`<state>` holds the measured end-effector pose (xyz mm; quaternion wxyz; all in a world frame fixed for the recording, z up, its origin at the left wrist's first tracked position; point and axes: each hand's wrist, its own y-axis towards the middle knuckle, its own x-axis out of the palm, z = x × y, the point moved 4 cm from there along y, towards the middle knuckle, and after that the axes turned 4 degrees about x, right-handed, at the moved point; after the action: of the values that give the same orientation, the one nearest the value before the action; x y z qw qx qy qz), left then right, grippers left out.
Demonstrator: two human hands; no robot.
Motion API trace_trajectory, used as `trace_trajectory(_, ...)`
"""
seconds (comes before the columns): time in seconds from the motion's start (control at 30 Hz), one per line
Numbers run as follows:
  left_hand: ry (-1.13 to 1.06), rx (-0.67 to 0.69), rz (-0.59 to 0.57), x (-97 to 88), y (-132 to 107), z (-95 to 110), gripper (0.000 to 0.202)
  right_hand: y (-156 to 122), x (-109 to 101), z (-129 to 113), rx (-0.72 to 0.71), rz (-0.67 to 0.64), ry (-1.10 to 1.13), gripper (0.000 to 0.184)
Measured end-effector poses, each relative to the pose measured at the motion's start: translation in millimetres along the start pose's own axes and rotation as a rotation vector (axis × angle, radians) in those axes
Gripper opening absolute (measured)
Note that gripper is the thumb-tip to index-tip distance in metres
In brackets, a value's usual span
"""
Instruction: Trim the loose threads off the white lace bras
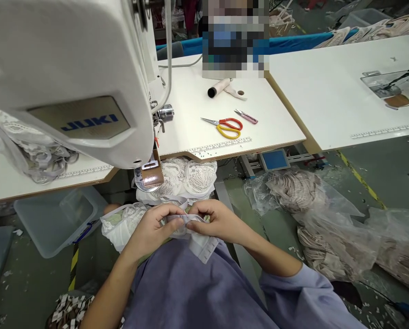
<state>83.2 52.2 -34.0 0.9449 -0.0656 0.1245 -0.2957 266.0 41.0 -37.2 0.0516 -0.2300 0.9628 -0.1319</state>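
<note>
White garment band (pixel 203 248): in the head view I pinch it between thumb and fingers of my left hand (pixel 163 226) and right hand (pixel 218 222), above my lap; it runs crosswise between them, its end hanging nearer my right.

Loose, dusty-purple garment (pixel 191 283) being worn, pretty plain overall
The front is marked by soft creases and darker shadowy patches, kinda matte looking. A slightly paler lavender is shown on the right sleeve (pixel 304 292), which is cut roomy, bunched into folds and finished around the elbow. The left forearm (pixel 117 281) and right forearm (pixel 264 253) are left bare, no gloves worn on either hand.
</note>
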Motion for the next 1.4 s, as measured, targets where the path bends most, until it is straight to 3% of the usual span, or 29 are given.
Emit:
trace_trajectory(0.23, -0.029, -0.019, 0.032, -1.1, -0.8, -0.2, 0.023, -4.1, -2.4, -5.6, -0.153, 0.098, -0.128, 0.010)
trace_trajectory(0.37, -0.035, -0.010, 0.047, -2.7, -1.0, 0.0, 0.023, -7.4, -3.6, -12.4, -0.415, 0.199, -0.266, 0.021)
trace_trajectory(0.47, -0.038, -0.005, 0.046, -1.3, -0.4, -1.1, 0.023, -8.8, -1.5, -16.1, -0.592, 0.265, -0.365, 0.018)
trace_trajectory(0.63, -0.228, -0.078, 0.094, 5.5, 0.4, -13.3, 0.025, -8.9, -4.1, -14.5, -0.671, 0.441, -0.528, 0.010)
trace_trajectory(0.73, -0.440, -0.124, 0.186, 7.3, -1.5, -23.9, 0.029, -5.1, -34.6, -8.8, -0.588, 0.723, -0.542, 0.012)
trace_trajectory(0.83, -0.551, -0.150, 0.226, 8.0, -4.7, -30.3, 0.030, 15.5, -92.0, 2.9, -0.367, 0.924, -0.596, 0.025)
trace_trajectory(0.97, -0.543, -0.157, 0.275, 7.3, -8.5, -31.1, 0.030, 71.9, -178.4, 16.5, -0.171, 0.898, -0.847, 0.032)
trace_trajectory(1.07, -0.541, -0.152, 0.322, 8.0, -10.8, -27.5, 0.031, 112.2, -221.6, 26.6, -0.067, 0.752, -1.026, 0.042)
trace_trajectory(1.17, -0.564, -0.148, 0.342, 9.7, -13.9, -22.8, 0.031, 129.6, -238.9, 35.8, 0.053, 0.613, -1.135, 0.044)
trace_trajectory(1.4, -0.589, -0.147, 0.292, 11.7, -17.1, -20.5, 0.025, 122.4, -243.6, 32.7, 0.111, 0.663, -1.236, 0.046)
